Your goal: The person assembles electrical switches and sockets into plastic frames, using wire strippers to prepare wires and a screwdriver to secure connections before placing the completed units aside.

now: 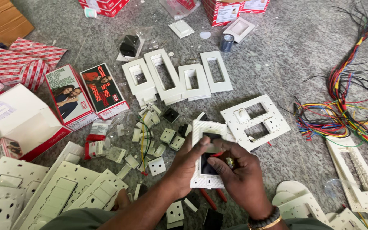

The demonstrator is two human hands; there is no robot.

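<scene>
Both hands hold a white plate [206, 176] just above the floor [286, 47], near the person's lap. The left hand [188, 159] clamps its left edge, thumb on a black module [211, 137] at the top. The right hand [239, 172] presses fingers on the module in the opening. 4 empty frames [177, 76] lie beyond; wires [346, 106] lie to the right.

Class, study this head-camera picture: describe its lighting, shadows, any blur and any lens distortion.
Head view: soft, even daylight, with no harsh glare on the grey floor; faint shadows lie under the white frames; the left hand and right hand on the switch plate look sharp; edges bend slightly outward near the corners, as at the wire bundle.
</scene>
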